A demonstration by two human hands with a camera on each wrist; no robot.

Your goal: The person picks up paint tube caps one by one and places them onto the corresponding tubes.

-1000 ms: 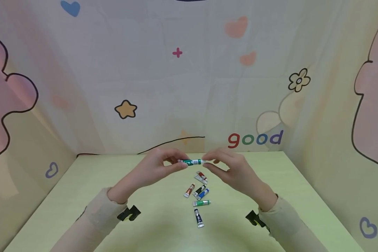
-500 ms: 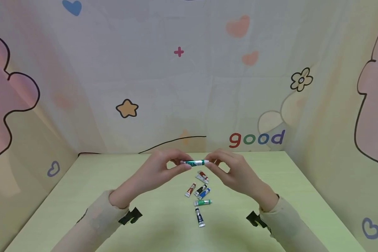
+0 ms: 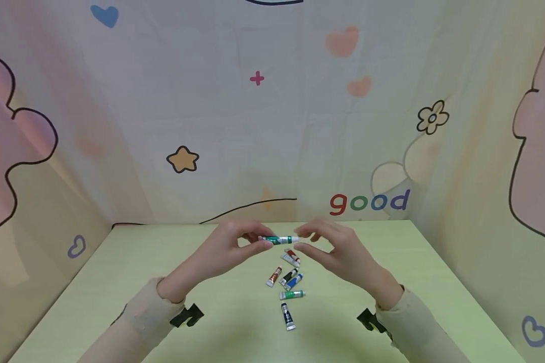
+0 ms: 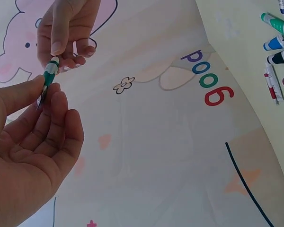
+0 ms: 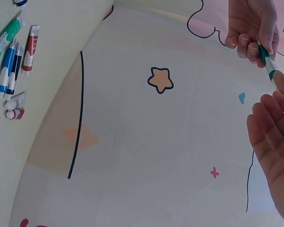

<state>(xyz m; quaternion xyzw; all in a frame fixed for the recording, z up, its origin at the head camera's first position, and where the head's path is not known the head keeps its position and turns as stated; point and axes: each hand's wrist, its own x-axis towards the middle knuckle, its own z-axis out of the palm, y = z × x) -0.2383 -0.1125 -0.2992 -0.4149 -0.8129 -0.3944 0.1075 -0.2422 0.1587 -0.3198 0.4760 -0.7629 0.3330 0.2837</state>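
Aloft between table edges (image 3: pixel 65 292), dark-green tube (image 3: pixel 279 240)

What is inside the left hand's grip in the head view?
The left hand pinches a green tube; its middle and white tip show, but the part behind the thumb is covered.

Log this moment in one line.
left hand: pinches green-and-white paint tube; right hand: at tube's white cap, contact unclear; other multicoloured paint tubes: lying on pale yellow-green table

There're 8 paint tubes (image 3: pixel 279 240), 1 tbl (image 3: pixel 236 307), 1 L hand (image 3: pixel 224 250) & 1 R hand (image 3: pixel 339 250).
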